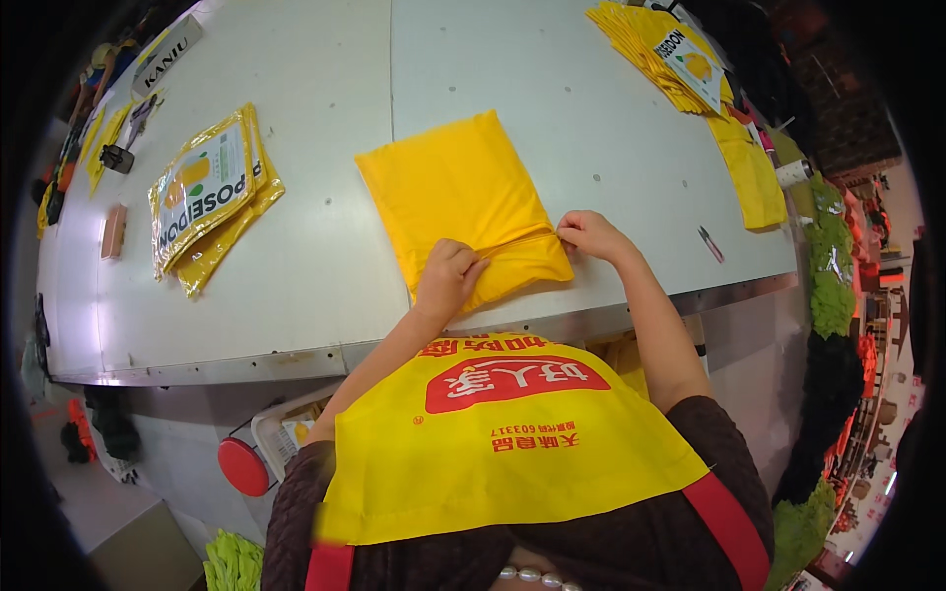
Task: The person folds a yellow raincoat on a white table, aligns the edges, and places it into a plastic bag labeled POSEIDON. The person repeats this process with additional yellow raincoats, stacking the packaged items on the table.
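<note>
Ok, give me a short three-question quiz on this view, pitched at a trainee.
1. True or false: the left hand touches the squarish yellow fabric pouch.
2. Where is the grip of the right hand? A: on a red round stool; B: at the pouch's right edge; C: on a reddish-brown block.
3. Fill in: the small, slim, two-pronged tool lies to the pouch's ____.

Key: 1 true; 2 B; 3 right.

White characters point(514, 380) are filling the red panel point(591, 374) of a yellow apron point(522, 483), with red print point(535, 439) flanking it; black lettering point(205, 212) is marking yellow packages point(212, 182) at left, a package stack point(650, 49) at right and a box point(168, 56).
</note>
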The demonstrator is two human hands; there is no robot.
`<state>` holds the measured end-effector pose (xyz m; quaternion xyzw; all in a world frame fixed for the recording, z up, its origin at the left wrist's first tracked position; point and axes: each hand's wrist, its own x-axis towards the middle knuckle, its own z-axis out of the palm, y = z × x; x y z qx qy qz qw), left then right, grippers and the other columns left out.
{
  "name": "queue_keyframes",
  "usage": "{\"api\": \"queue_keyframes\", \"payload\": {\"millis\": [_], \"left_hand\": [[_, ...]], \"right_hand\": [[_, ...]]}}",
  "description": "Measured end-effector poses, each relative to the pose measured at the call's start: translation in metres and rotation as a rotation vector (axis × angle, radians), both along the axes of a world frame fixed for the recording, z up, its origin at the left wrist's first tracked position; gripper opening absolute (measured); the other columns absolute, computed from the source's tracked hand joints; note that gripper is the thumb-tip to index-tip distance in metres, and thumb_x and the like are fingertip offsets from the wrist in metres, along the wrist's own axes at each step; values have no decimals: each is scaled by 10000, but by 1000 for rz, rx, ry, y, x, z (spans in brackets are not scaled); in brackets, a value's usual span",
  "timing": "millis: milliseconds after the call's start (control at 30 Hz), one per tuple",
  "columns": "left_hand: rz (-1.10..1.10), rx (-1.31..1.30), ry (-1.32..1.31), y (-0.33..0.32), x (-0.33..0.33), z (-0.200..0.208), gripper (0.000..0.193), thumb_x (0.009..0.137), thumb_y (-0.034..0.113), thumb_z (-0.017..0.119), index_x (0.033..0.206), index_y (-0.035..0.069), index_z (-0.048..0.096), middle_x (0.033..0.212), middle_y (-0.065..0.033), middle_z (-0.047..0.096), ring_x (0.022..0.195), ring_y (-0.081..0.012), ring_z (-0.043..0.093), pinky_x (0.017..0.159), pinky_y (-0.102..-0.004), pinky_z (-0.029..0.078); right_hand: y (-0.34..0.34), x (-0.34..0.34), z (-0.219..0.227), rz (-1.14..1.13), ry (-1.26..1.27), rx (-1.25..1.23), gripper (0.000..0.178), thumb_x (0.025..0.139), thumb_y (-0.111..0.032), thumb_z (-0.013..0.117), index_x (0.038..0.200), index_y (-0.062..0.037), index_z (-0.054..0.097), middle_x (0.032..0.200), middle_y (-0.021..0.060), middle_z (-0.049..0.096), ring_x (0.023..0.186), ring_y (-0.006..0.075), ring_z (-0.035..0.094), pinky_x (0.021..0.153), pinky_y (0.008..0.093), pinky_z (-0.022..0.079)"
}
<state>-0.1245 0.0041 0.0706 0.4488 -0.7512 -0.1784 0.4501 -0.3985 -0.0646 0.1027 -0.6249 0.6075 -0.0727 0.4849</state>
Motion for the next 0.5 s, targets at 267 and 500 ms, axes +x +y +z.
{"api": "queue_keyframes", "payload": {"millis": [267, 500], "left_hand": [[-6, 70, 110, 4, 8, 4, 135, 712, 67, 690, 810, 7, 619, 851, -126, 581, 793, -253, 546, 709, -320, 443], [350, 832, 1000, 9, 71, -1, 315, 848, 205, 572, 1088, 7, 523, 959, -104, 594, 882, -212, 565, 784, -321, 455]], "right_hand": [[38, 115, 16, 242, 158, -418, 244, 795, -217, 476, 812, -34, 636, 794, 180, 638, 740, 329, 618, 662, 421, 477], [62, 207, 12, 435, 134, -364, 230, 806, -211, 466, 792, -43, 622, 772, 164, 638, 725, 346, 613, 642, 450, 478]]}}
